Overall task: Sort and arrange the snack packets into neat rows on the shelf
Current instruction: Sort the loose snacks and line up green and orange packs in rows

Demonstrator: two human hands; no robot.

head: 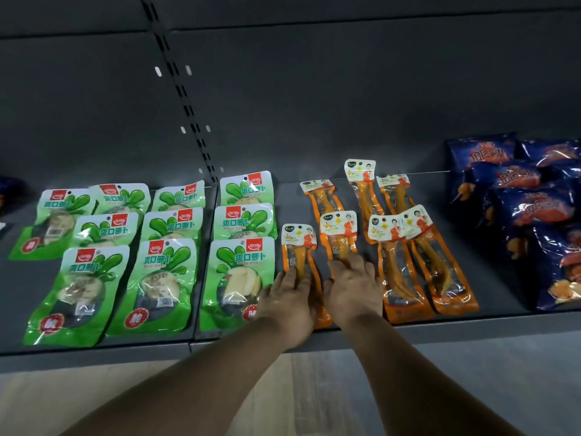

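Observation:
Several long orange snack packets lie on the grey shelf (314,196), right of centre. My left hand (290,297) lies flat with straight fingers on the lower part of the leftmost orange packet (298,243). Beside it, my right hand (353,286) presses flat on the neighbouring orange packet (339,231). Two more orange packets (418,262) lie overlapping to the right, and others sit behind them near the back. Green radish packets (163,278) fill the left part of the shelf in rows, some overlapping.
Dark blue snack bags (531,215) are piled at the right end of the shelf. A slotted upright (185,99) runs up the back panel. The shelf's front edge (471,328) runs just under my wrists, with pale floor below.

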